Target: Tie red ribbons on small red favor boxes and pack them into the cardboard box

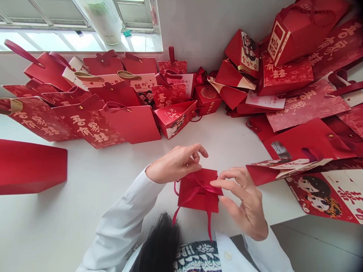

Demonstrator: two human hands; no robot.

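Observation:
A small red gift box point(187, 200) sits on the white table in front of me, seen from above. Across its top lies a satin ribbon bow point(202, 187), two tails hanging over the near side. My left hand point(177, 162) hovers at the box's far left edge, thumb and bent index finger apart with nothing between them. To the right, my right hand point(245, 200) has its fingers spread, the fingertips at the bow's right loop; whether they touch it I cannot tell. A red twisted cord point(176, 187) shows at the box's left side.
Red paper gift bags point(132, 124) stand in rows along the wall below the window. More bags and boxes point(286, 71) are heaped at the right. A large red box point(32, 166) lies at the left edge. A wrapped cup point(106, 22) stands on the sill.

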